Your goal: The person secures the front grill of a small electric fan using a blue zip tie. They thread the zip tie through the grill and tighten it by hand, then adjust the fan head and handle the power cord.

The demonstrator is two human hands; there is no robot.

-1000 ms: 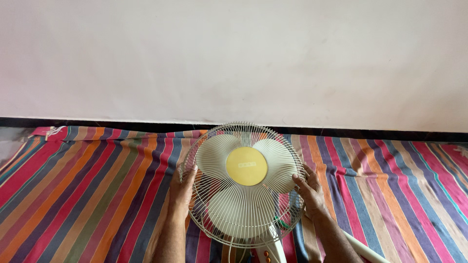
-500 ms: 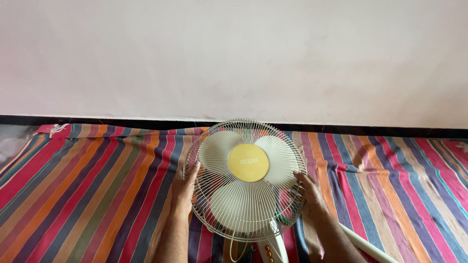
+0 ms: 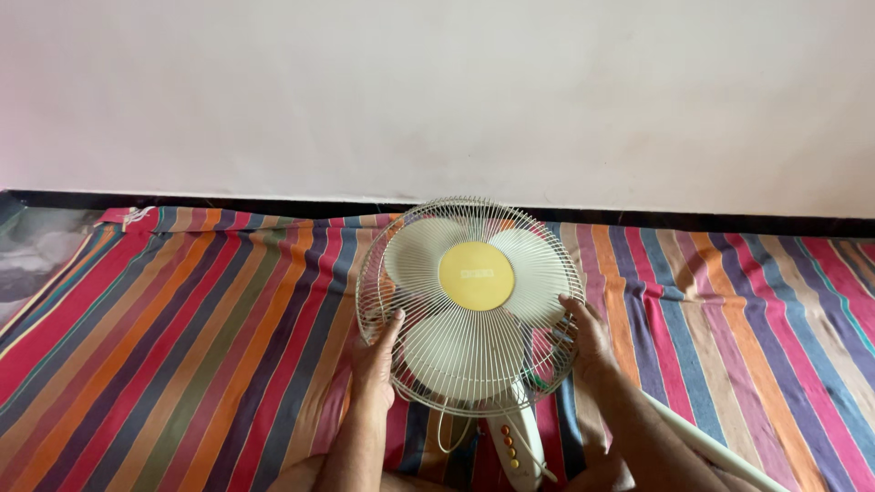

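Observation:
A white table fan (image 3: 469,305) stands on a striped cloth, facing me, with a round wire guard, pale blades and a yellow hub. My left hand (image 3: 375,357) grips the guard's lower left rim. On the right rim rests my right hand (image 3: 583,335), fingers curled on the wires. The fan's white stem (image 3: 513,442) with orange buttons shows below the guard.
The striped cloth (image 3: 182,328) of red, orange, purple and blue covers the floor up to a dark skirting and a pale wall (image 3: 437,91). A white rod (image 3: 702,442) lies at the lower right. Grey bare floor (image 3: 32,255) shows at the far left.
The fan sits slightly higher and farther right in view. Both hands stay on the guard's rim, and the stem with buttons now shows more.

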